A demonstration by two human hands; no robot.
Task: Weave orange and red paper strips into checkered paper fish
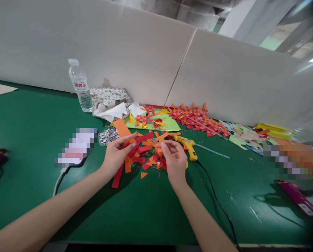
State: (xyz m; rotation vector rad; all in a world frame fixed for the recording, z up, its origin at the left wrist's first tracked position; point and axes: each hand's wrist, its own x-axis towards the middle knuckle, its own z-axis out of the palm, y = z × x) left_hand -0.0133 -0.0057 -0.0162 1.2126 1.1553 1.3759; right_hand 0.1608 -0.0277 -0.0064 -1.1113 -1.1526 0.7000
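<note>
Where the paper strips [139, 160] lie heaped: on the green table [135, 217], beside the yellow glue gun [190, 144].
Left hand [118, 151]: at a red strip [145, 138]; I cannot tell whether thumb and finger grip it.
Right hand [175, 159]: pinched on a small orange piece [159, 149].
Good handling: edges square, I'd judge, fingertips clear of the nozzle.
Hard to see: right fingertips, partly behind the thumb; strip ends beneath the left hand.

Orange piece [159, 149] partly hidden by right hand [176, 161], pixelated device [79, 145]
</note>
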